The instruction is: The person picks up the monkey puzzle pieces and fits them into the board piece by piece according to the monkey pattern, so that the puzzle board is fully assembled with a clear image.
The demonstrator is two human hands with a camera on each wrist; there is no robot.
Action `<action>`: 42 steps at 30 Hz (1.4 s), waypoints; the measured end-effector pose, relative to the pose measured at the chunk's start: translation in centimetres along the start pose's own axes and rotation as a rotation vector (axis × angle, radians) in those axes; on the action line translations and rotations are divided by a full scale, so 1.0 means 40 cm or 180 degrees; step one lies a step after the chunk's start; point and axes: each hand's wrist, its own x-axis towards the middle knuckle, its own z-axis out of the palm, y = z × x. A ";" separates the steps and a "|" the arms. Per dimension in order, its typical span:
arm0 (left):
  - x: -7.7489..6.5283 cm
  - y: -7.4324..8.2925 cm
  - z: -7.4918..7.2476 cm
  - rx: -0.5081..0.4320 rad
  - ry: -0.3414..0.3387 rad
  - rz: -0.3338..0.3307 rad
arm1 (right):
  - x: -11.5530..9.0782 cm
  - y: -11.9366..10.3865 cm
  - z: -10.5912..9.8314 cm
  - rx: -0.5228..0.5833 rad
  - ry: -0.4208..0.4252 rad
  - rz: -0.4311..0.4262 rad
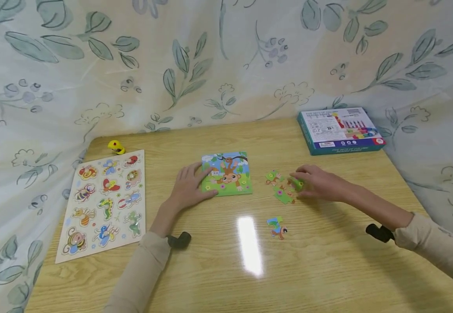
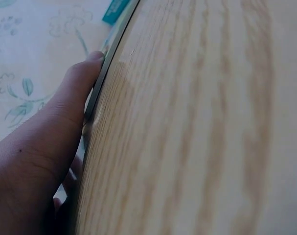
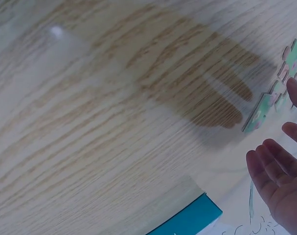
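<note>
A square monkey puzzle (image 1: 226, 174) lies on the table in the head view. My left hand (image 1: 187, 184) rests at its left side, thumb and index finger spread over that edge. In the left wrist view the thumb (image 2: 77, 90) lies along the thin board edge. Several loose puzzle pieces (image 1: 282, 195) lie to the right in a small cluster. My right hand (image 1: 320, 183) is at the cluster's right side, fingertips at a green puzzle piece (image 1: 298, 184). Its fingers look loosely extended in the right wrist view, beside the pieces (image 3: 260, 113).
A joined bit of puzzle (image 1: 277, 228) lies nearer the front. At the left is a wooden insect puzzle board (image 1: 103, 204), with a small yellow toy (image 1: 117, 147) behind it. A boxed set (image 1: 339, 130) lies at the back right, against the patterned cloth (image 1: 226, 65).
</note>
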 end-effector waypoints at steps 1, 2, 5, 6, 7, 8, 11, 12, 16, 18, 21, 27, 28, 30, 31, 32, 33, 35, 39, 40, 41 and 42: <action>-0.001 0.001 0.000 0.0002 -0.0001 -0.0004 | 0.000 0.000 0.001 -0.0011 0.0015 -0.0011; -0.001 0.001 -0.001 0.0005 -0.0006 -0.0008 | 0.001 0.000 0.002 -0.0033 0.0040 -0.0033; -0.001 0.002 -0.002 0.0007 -0.0017 -0.0018 | 0.005 0.001 0.003 -0.0067 0.0083 -0.0101; 0.000 0.003 -0.003 0.0010 -0.0019 -0.0019 | 0.006 0.001 0.004 -0.0071 0.0084 -0.0101; 0.002 0.003 -0.004 0.0017 -0.0021 -0.0018 | 0.008 0.001 0.004 -0.0073 0.0074 -0.0095; 0.004 0.004 -0.005 0.0018 -0.0020 -0.0015 | 0.010 0.001 0.003 -0.0077 0.0059 -0.0085; 0.009 0.004 -0.011 0.0034 0.0008 -0.0007 | 0.015 -0.001 -0.003 -0.0063 0.0013 -0.0031; 0.011 0.004 -0.013 0.0039 0.0024 -0.0006 | 0.017 -0.002 -0.006 -0.0056 0.0002 -0.0003; 0.019 0.001 -0.016 0.0054 0.0048 -0.0029 | 0.017 -0.005 -0.016 -0.0066 -0.0015 0.0024; 0.021 0.000 -0.014 0.0052 0.0038 -0.0032 | 0.014 -0.003 -0.017 -0.0070 -0.0031 0.0029; 0.019 -0.001 -0.010 0.0038 0.0026 -0.0044 | 0.008 0.002 -0.013 -0.0059 -0.0068 0.0038; 0.009 0.001 -0.008 0.0033 -0.0020 -0.0106 | 0.003 0.009 -0.005 -0.0140 -0.0083 0.0030; 0.009 0.002 -0.008 0.0034 -0.0027 -0.0111 | 0.003 0.010 -0.006 -0.0167 -0.0058 0.0012; 0.008 0.001 -0.006 0.0037 -0.0028 -0.0109 | 0.000 0.011 -0.008 -0.0222 -0.0002 -0.0012; 0.008 0.002 -0.006 0.0033 -0.0026 -0.0109 | -0.002 0.012 -0.008 -0.0237 0.0028 -0.0024; 0.009 0.001 -0.005 0.0034 -0.0025 -0.0110 | -0.002 0.012 -0.008 -0.0243 0.0049 -0.0037; 0.008 0.001 -0.004 0.0036 -0.0023 -0.0107 | -0.003 0.012 -0.008 -0.0245 0.0060 -0.0039; 0.008 0.001 -0.003 0.0032 -0.0016 -0.0102 | -0.004 0.010 -0.007 -0.0242 0.0062 -0.0035; 0.008 0.000 0.001 0.0049 -0.0019 -0.0097 | -0.003 0.006 -0.005 -0.0242 0.0003 -0.0006; 0.008 0.000 0.002 0.0051 -0.0017 -0.0097 | -0.003 0.006 -0.004 -0.0237 -0.0019 0.0014; 0.008 -0.001 0.003 0.0057 -0.0018 -0.0098 | -0.003 0.005 -0.004 -0.0237 -0.0036 0.0028; 0.008 -0.002 0.005 0.0060 -0.0019 -0.0100 | -0.004 0.004 -0.003 -0.0242 -0.0039 0.0025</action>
